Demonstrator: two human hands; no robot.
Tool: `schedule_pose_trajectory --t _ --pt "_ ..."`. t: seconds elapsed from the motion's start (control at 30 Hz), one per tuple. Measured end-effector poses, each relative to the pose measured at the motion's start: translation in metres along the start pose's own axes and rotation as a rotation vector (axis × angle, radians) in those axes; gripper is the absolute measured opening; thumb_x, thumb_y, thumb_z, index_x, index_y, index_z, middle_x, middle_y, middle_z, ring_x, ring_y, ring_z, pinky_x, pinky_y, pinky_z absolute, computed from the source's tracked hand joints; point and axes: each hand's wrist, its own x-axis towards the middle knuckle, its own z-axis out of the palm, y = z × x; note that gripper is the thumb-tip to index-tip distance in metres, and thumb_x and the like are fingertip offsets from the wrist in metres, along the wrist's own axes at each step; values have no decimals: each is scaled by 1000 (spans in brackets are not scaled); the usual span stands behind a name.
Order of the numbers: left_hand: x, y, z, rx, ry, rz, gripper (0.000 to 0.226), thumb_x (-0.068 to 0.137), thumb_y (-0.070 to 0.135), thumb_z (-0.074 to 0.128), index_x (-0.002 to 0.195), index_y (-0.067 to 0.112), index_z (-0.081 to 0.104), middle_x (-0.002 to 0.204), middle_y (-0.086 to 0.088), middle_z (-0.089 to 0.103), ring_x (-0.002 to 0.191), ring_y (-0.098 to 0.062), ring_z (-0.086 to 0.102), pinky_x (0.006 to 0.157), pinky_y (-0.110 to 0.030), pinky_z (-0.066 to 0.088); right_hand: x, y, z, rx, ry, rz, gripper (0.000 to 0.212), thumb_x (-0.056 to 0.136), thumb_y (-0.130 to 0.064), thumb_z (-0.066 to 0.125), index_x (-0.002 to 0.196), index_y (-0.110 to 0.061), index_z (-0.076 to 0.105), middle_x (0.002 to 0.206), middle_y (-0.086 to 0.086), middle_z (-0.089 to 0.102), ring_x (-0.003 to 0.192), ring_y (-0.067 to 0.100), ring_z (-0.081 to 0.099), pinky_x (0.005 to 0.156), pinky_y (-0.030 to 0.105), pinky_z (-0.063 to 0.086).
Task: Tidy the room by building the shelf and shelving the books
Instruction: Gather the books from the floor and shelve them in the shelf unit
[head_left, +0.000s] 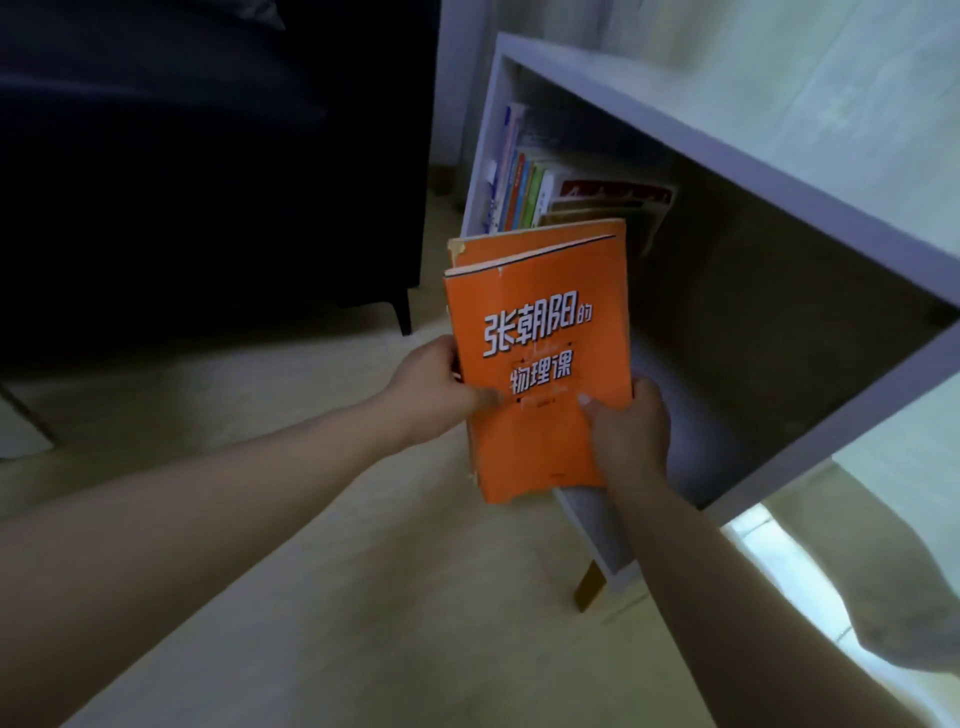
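An orange book (540, 312) with white lettering is held cover-up in front of the open white shelf (727, 156). My left hand (431, 389) grips its left edge, thumb on the cover. My right hand (628, 431) grips its lower right corner, thumb on the cover too. The book's top edge reaches the shelf opening. Several books (524, 192) stand upright at the left end of the shelf's compartment, one with a red-and-white cover facing outward. The right part of the compartment is dark and holds nothing visible.
A dark sofa (208, 171) on short legs fills the upper left. The shelf stands on a wooden leg (589, 587) over a pale floor (363, 597). A bare knee (883, 597) shows at the lower right.
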Motion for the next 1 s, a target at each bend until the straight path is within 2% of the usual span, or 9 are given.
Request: schedule_pose_trajectory --t 0.1,0.23,0.3,0.4,0.53,0.6,0.67,0.83,1.0 --pt "14 13 7 -7 22 83 44 78 13 76 110 30 51 120 -2 61 103 -18 58 88 -36 51 23 -6 2 -8 112 -68 49 87 -21 67 131 -16 48 129 9 57 118 31 55 101 48 43" --pt "45 28 16 41 63 168 52 80 15 76 126 16 52 111 4 58 95 -9 51 80 -24 42 54 -6 -1 109 143 -99 57 88 -16 65 140 -18 40 134 8 54 121 26 51 100 37 41" --pt "60 25 22 88 84 183 52 78 19 77 124 14 52 116 0 61 97 -12 54 81 -25 43 66 1 2 91 178 -63 65 87 -20 67 144 -14 35 138 12 51 125 29 49 101 39 40" --pt "73 10 37 170 145 170 49 74 27 80 115 14 55 113 -4 61 100 -22 59 86 -36 52 66 20 19 -7 227 119 86 78 -30 77 146 -6 31 143 20 43 131 37 44 104 42 37" --pt "83 17 52 275 103 237 49 74 30 79 113 13 54 113 -5 59 99 -21 57 83 -35 50 54 51 44 42 147 148 74 75 -23 80 134 -1 43 129 21 56 117 35 55 92 36 44" --pt "86 21 52 276 74 247 50 74 30 79 115 13 54 113 -4 59 99 -20 57 82 -33 50 52 62 48 91 57 145 78 78 -15 78 142 -4 36 128 15 58 114 26 57 86 26 43" --pt "89 21 50 256 64 248 53 74 30 79 118 14 53 116 -4 59 101 -20 57 83 -32 49 52 69 51 81 20 106 90 77 -12 78 150 -9 25 133 12 55 113 23 58 86 22 41" --pt "93 20 50 271 47 265 57 74 31 80 121 14 51 120 -4 59 106 -21 57 83 -29 47 60 75 54 -34 -39 97 105 74 -29 81 153 -20 14 140 14 49 119 27 55 96 31 42" --pt "106 22 50 183 51 222 59 76 27 79 126 16 50 123 -2 59 107 -16 54 82 -26 41 73 79 56 -200 -47 47 100 80 -43 72 154 -23 7 147 10 42 126 31 49 103 43 42"
